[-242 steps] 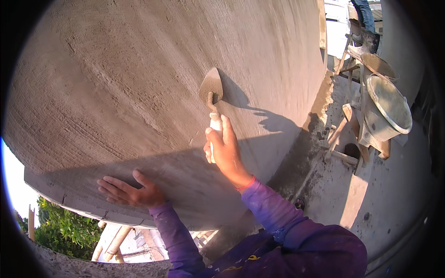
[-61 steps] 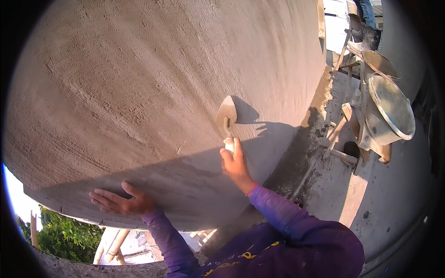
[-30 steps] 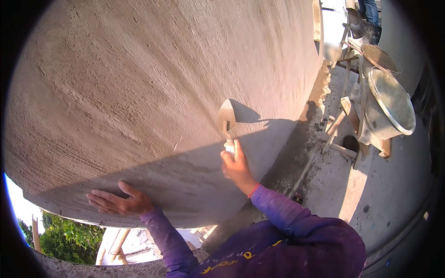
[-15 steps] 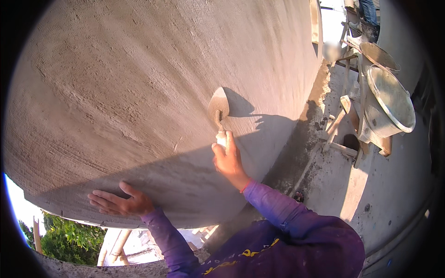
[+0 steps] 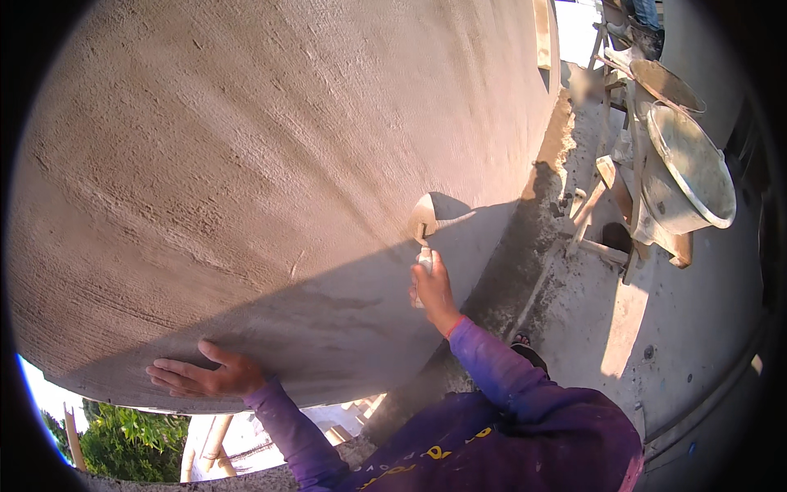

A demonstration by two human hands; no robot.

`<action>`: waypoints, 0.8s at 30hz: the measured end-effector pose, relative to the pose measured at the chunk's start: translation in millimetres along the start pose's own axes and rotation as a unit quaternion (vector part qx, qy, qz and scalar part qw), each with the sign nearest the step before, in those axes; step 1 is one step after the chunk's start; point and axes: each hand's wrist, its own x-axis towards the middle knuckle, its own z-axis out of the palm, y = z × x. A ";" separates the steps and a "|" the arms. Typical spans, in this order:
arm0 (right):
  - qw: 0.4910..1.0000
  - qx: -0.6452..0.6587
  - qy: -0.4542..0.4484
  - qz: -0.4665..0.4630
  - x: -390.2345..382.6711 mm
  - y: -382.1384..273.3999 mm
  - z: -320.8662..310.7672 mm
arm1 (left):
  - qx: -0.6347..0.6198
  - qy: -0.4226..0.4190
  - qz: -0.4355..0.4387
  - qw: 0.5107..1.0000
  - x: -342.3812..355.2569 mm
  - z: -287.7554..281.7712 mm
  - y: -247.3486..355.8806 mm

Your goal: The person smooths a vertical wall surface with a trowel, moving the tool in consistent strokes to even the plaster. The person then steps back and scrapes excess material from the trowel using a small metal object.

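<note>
A broad curved surface of grey plaster [image 5: 295,123], rough and streaked, fills the left and middle, its lower part in shadow. My right hand [image 5: 434,287] grips the pale handle of a pointing trowel [image 5: 424,215], whose rounded metal blade lies on the plaster just above the shadow's edge. Lower left, my left hand [image 5: 213,373] rests on the plaster with fingers outstretched, holding nothing. Both forearms are in purple sleeves.
At the right, two mortar-stained buckets [image 5: 680,189] [image 5: 666,75] sit on a rough wooden stand [image 5: 607,172] beside a concrete ledge [image 5: 574,344]. A person's jeans-clad leg [image 5: 643,12] shows beyond them. Green foliage [image 5: 135,443] and pale poles [image 5: 215,443] appear below the surface.
Compared with half a second ago, the trowel and my right hand have moved right and downward along the plaster. My left hand has shifted slightly down and to the left.
</note>
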 end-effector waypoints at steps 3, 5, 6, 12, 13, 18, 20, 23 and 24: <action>0.999 -0.013 -0.040 -0.025 -5.2 -37.4 12.2 | -0.005 -0.002 0.007 1.000 -0.1 0.5 -4.0; 0.998 -0.007 -0.062 -0.018 -1.8 -48.9 11.6 | -0.006 -0.007 0.007 1.000 2.9 -0.2 1.9; 0.998 0.001 -0.063 -0.002 2.8 -45.9 7.0 | -0.001 -0.015 -0.002 1.000 1.9 -2.9 5.5; 0.999 0.046 -0.025 0.009 23.6 -16.6 -2.0 | 0.023 -0.023 0.009 0.999 17.1 -11.6 29.6; 0.999 0.026 -0.026 0.004 21.8 -21.4 2.3 | 0.038 -0.032 0.014 0.999 18.8 -14.4 34.8; 0.997 0.021 -0.074 0.016 15.0 -63.4 3.5 | 0.013 -0.018 0.033 0.999 16.7 11.3 66.1; 0.998 0.024 -0.052 0.038 16.0 -54.7 -4.5 | 0.030 -0.015 0.024 0.999 17.2 17.3 71.1; 0.999 0.002 -0.012 0.052 15.9 -30.1 -17.2 | 0.035 -0.008 0.017 0.999 14.8 18.6 69.9; 0.999 -0.002 -0.026 0.038 11.5 -25.9 -20.1 | 0.033 -0.007 0.021 0.999 16.6 17.4 71.0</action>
